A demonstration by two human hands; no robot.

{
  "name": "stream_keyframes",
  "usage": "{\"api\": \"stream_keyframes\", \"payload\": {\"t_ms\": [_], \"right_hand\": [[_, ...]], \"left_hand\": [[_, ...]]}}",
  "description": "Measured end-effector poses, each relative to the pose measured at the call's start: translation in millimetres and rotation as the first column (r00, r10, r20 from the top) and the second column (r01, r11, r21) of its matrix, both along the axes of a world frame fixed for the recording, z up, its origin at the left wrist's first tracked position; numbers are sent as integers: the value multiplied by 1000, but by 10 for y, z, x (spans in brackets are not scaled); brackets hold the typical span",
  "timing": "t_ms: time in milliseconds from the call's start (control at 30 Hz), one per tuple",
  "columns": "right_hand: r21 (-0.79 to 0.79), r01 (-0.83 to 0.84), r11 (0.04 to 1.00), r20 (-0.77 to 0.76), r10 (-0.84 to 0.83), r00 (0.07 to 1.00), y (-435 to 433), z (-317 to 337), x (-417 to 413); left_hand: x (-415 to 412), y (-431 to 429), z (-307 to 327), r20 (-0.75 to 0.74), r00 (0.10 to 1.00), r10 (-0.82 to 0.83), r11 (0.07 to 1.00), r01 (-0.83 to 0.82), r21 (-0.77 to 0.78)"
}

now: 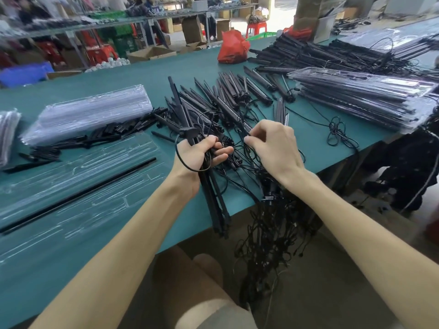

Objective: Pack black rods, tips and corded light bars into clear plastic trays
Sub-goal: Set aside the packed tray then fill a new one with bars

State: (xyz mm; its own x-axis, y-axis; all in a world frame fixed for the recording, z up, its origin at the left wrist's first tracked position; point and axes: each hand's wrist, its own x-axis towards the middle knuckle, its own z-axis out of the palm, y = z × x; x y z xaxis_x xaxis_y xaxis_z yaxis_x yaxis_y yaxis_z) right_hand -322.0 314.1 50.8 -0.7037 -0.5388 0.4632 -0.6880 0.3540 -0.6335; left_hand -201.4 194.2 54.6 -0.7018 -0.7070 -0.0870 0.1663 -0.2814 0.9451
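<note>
At frame centre the left hand (202,153) has its fingers curled round a bundle of corded light bars (213,205). The right hand (273,143) pinches a cord (240,144) beside it. One black rod (78,195) lies in the clear tray (59,222) on the green worktop (118,77), lower left.

One camera sits on the person's head and looks forward and down at the green table (123,77). The left hand (202,153) and right hand (273,143) are close below it. Its wide view reaches the far shelves (107,24).
</note>
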Motion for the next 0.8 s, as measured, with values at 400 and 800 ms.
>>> {"api": "stream_keyframes", "payload": {"t_ms": [400,800], "right_hand": [[-23,115,993,131,-111,985,49,-129,-189],[155,-22,988,-71,33,997,68,-92,-61]], "left_hand": [[62,-290,137,-166,978,128,967,-86,239],[243,-401,347,-306,935,179,976,-129,176]]}}
